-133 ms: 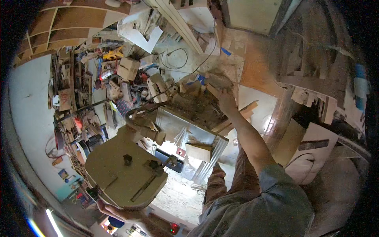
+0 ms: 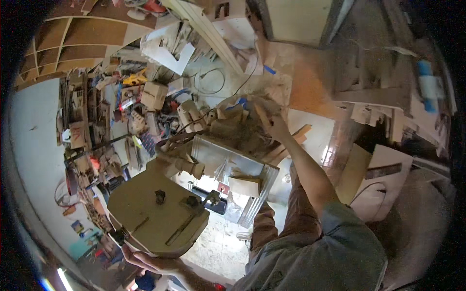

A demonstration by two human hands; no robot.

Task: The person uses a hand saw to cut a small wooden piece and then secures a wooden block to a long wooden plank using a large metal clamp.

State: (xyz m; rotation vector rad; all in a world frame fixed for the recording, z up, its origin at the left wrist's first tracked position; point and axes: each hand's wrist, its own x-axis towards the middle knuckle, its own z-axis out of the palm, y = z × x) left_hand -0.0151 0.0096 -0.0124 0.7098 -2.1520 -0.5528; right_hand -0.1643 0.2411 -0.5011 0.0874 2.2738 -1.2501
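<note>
A large tan machine housing (image 2: 145,208), like a band saw's wheel cover, fills the lower left, with black knobs on its face. My left hand (image 2: 148,262) lies along the housing's lower edge with its fingers stretched out, near a black latch (image 2: 117,236). Farther off, my right arm reaches out over a dusty brown heap (image 2: 230,127). At the end of that arm, my right hand (image 2: 277,129) is closed on a narrow wood strip (image 2: 262,115); its fingertips are hard to see. Between the hands stands a grey metal table (image 2: 233,154) belonging to the machine.
Tools and offcuts crowd the shelves (image 2: 87,126) along the left wall. A cardboard box (image 2: 154,95) and a cable (image 2: 209,80) lie beyond the machine. Loose wood pieces (image 2: 297,138) rest beside my right forearm. White panels (image 2: 383,179) lean at the right.
The view has shifted slightly, so the room sits lower in the picture. The wood strip at my right hand has turned a little steeper. My left hand stays on the housing's edge.
</note>
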